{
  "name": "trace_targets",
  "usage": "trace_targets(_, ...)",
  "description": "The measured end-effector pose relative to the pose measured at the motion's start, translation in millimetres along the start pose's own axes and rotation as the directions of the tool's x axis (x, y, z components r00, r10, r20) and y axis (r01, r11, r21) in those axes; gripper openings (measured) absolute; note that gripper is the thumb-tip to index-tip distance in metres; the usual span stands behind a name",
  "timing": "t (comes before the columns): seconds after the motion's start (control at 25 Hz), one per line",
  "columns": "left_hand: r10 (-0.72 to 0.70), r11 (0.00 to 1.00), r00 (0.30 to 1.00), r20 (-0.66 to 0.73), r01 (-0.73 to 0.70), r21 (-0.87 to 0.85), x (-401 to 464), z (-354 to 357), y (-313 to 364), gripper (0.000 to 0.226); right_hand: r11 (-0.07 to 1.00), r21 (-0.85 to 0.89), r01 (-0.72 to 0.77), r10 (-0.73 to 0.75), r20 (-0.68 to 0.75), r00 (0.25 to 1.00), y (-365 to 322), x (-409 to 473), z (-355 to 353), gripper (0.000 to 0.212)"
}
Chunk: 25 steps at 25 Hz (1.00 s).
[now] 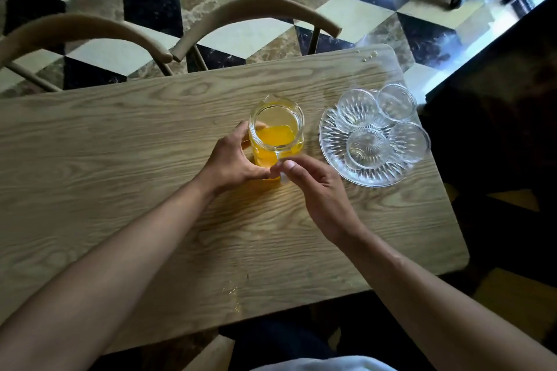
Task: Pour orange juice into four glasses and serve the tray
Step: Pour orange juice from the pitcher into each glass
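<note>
Wooden table (pixel 120 178) fills mid-frame. Glass tray (pixel 331 141) at right centre carries four empty glasses (pixel 357 110). Glass pitcher of orange juice (pixel 275 132) stands upright at frame centre, long axis vertical, spout toward top of frame, handle toward viewer. Left hand (pixel 232 159) fingers curl round pitcher's left side; right hand (pixel 313 184) fingers pinch the handle. Judgement: seat handle grip fully, steady the body, lift level before tipping toward tray.

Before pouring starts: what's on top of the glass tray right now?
Four clear glasses stand on the glass tray, all empty. The tray's centre is covered by them, so anything there cannot be seen.
</note>
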<state>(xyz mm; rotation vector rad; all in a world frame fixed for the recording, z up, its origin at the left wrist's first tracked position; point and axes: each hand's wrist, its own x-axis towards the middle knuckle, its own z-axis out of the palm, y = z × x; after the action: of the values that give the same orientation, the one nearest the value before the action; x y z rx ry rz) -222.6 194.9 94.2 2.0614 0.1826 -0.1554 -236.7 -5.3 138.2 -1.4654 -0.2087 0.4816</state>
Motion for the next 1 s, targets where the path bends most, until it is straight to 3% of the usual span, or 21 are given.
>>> trace_targets(0.16, -0.015, 1.000, 0.998, -0.059, 0.015, -0.002, -6.7, 7.4, 2.2, 0.102, 1.000, 0.022, -0.022, 0.023, -0.046, 0.999, -5.8, -1.1, 2.4, 0.029)
trace_targets(0.56, -0.173, 0.984, 0.944, -0.281, 0.178, -0.008, -64.4, 42.9, 34.7, 0.095, 0.998, 0.059, -0.029, 0.028, 0.012, 1.000, -23.5, -27.7, -20.7, 0.037)
trace_targets(0.88, -0.240, 0.971, 0.862, -0.447, 0.221, -0.095, -119.0, 141.9, 102.7, 0.075, 0.982, 0.191, 0.011, -0.007, -0.025, 1.000, -52.4, -88.9, -89.1, 0.022)
trace_targets(1.0, -0.256, 0.966, 0.833, -0.490, 0.229, -0.117, -129.0, 192.1, 132.5, 0.075, 0.978, 0.209, 0.009, -0.006, -0.015, 1.000, -60.8, -110.0, -136.1, 0.027)
